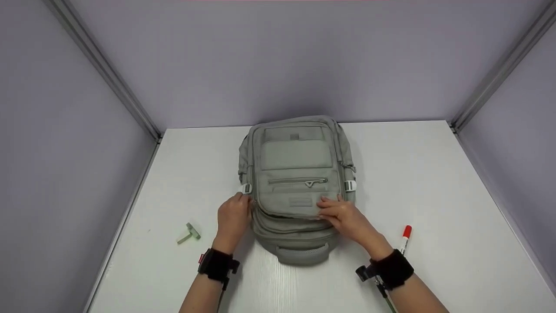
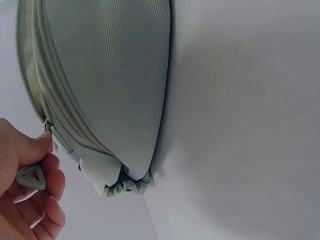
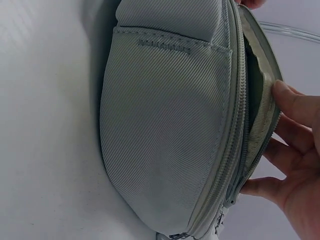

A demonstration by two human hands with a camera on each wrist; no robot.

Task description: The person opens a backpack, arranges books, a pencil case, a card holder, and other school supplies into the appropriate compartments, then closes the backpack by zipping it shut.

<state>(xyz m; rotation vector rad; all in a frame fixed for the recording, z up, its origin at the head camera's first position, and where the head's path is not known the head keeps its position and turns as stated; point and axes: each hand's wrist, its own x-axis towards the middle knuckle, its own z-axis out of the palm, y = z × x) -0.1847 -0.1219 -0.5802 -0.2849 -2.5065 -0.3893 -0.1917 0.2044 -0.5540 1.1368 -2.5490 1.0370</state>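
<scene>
A grey-green backpack (image 1: 296, 155) lies on the white table with its top handle (image 1: 302, 255) towards the person. Its front compartment is unzipped along the near edge, as the gap (image 3: 255, 90) in the right wrist view shows. At the bag's left side my left hand (image 1: 233, 216) pinches a zipper pull (image 2: 31, 176), a grey triangular loop, with the slider just beyond the thumb. My right hand (image 1: 347, 219) grips the edge of the front panel (image 3: 267, 125), thumb at the opening and fingers on the outer face. What the compartment holds is hidden.
A red-capped marker (image 1: 406, 234) lies by the right forearm, partly covered by the wrist strap. Left of the left hand is a small green T-shaped object (image 1: 190, 233). Light partition walls (image 1: 278, 65) stand behind and at both sides of the table (image 1: 173, 174).
</scene>
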